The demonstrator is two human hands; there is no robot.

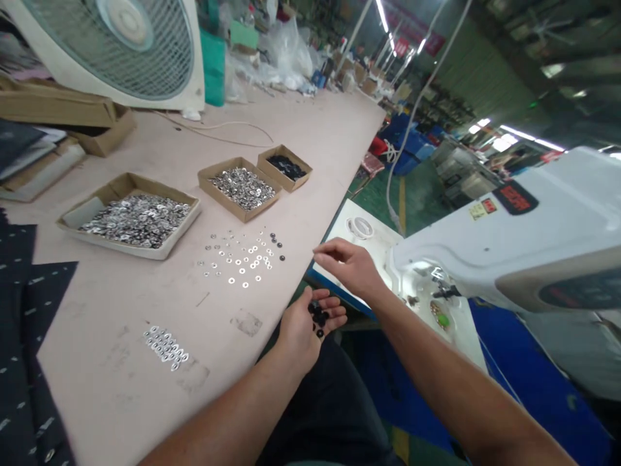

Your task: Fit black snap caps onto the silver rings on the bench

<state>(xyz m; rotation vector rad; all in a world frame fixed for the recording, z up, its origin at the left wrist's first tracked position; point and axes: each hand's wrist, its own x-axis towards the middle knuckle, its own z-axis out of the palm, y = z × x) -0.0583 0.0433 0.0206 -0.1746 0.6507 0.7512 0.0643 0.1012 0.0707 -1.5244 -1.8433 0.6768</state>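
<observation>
My left hand (298, 329) is cupped, palm up, just off the table edge. Several black snap buttons (318, 316) lie in its palm against the curled fingers. Above it, my right hand (352, 266) has thumb and forefinger drawn close in a pinch; anything between them is too small to make out. On the tabletop left of my hands, silver snap parts (245, 262) are scattered, with a few black caps (276, 241) on their right side. Nearer to me, silver pieces (165, 346) sit grouped in neat rows.
Cardboard trays hold silver snap parts: a large tray (187, 223) and a smaller tray (220, 197). A third box (291, 188) contains black pieces. A fan (194, 58) stands at the back left. Dark fabric (53, 304) lies left. A white sewing-type machine (451, 226) stands right.
</observation>
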